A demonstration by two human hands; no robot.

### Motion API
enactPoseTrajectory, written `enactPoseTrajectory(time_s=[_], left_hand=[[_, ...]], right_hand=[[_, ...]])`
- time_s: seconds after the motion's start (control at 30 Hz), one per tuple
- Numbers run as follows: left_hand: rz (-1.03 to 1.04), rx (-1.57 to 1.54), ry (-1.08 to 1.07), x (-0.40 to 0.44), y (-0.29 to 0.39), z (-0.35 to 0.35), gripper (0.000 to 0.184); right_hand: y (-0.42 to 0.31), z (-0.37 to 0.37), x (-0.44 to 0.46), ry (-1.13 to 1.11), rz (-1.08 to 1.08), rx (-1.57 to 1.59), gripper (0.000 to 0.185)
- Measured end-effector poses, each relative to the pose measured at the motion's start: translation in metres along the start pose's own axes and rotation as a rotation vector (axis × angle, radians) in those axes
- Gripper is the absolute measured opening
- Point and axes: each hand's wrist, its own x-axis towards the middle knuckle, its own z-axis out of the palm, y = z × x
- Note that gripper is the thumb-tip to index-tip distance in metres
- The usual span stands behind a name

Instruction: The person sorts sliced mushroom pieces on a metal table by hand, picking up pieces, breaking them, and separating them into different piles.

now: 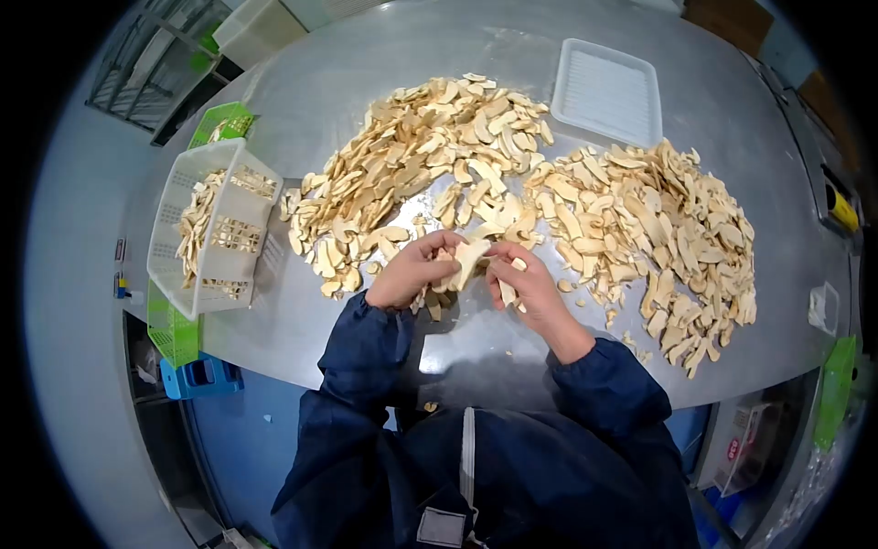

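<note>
The left grip point(412, 274) and right grip point(538, 291) pinch one thin, cream-coloured slice point(472, 261) between them; the right also holds narrow pale pieces point(508, 292). The slice seems light, brittle, best taken by broad edges.

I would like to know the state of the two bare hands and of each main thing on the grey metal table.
Left bare hand: fingers closed on a thin cream slice.
Right bare hand: curled, holding cream slices.
Left heap of cream, curved slices: cut, loose.
Right heap of the same slices: cut, loose.
White perforated plastic basket: open-topped, holding slices.
White rectangular plastic tray: lying flat, open side up.
</note>
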Motion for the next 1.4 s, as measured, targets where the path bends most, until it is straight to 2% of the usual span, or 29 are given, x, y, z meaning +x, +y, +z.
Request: enactPoseTrajectory(time_s=[0.1, 0.27, 0.37, 0.47, 0.5, 0.6, 0.63, 0.73, 0.9, 0.97, 1.03, 1.17, 1.3, 1.4], left_hand=[[-0.062, 0.009, -0.042, -0.003, -0.01, 0.015, 0.027], [-0.054, -0.226, -0.104, -0.001, -0.03, 0.022, 0.021], [-0.082, -0.4, -0.08, -0.001, -0.037, 0.021, 0.021], [-0.122, -0.654, -0.302, 0.0, -0.047, 0.004, 0.03], [-0.171, -0.613, -0.286, 0.001, -0.048, 0.003, 0.039], [-0.24, -0.707, -0.344, -0.004, -0.049, 0.01, 0.049], [-0.208, -0.645, -0.356, -0.01, -0.03, 0.025, 0.033], [-0.266, -0.683, -0.322, -0.01, -0.048, 0.022, 0.033], [-0.211, -0.456, -0.172, -0.015, -0.043, 0.027, 0.033], [-0.204, -0.537, -0.173, -0.015, -0.051, 0.018, 0.034], [-0.201, -0.607, -0.166, -0.019, -0.048, 0.016, 0.031], [-0.221, -0.414, -0.267, -0.025, -0.05, 0.012, 0.024], [-0.215, -0.287, -0.234, -0.042, -0.052, 0.015, 0.025], [-0.224, -0.319, -0.246, -0.054, -0.055, 0.016, 0.029]], right_hand=[[0.001, -0.002, -0.001, 0.02, -0.028, -0.014, 0.012], [0.0, -0.003, -0.003, 0.064, -0.001, -0.037, 0.013], [0.001, -0.005, -0.002, 0.175, 0.057, 0.276, 0.017], [-0.009, 0.001, -0.004, 0.053, 0.051, 0.44, 0.023], [-0.013, 0.004, -0.006, 0.017, 0.052, 0.347, 0.026], [-0.009, -0.002, -0.002, -0.118, 0.197, 0.001, 0.027], [-0.007, -0.001, -0.003, -0.167, 0.218, 0.028, 0.022], [-0.009, -0.004, -0.004, -0.161, 0.26, -0.112, 0.019], [-0.008, -0.005, -0.003, -0.076, 0.242, -0.17, 0.015], [-0.007, -0.005, -0.003, -0.086, 0.218, -0.133, 0.014], [0.0, -0.006, -0.002, -0.12, 0.166, -0.274, 0.013], [-0.001, -0.002, -0.004, -0.207, 0.196, -0.427, 0.012], [0.002, 0.005, -0.009, -0.238, 0.251, -0.632, 0.012], [0.002, 0.007, -0.011, -0.314, 0.294, -0.565, 0.013]])
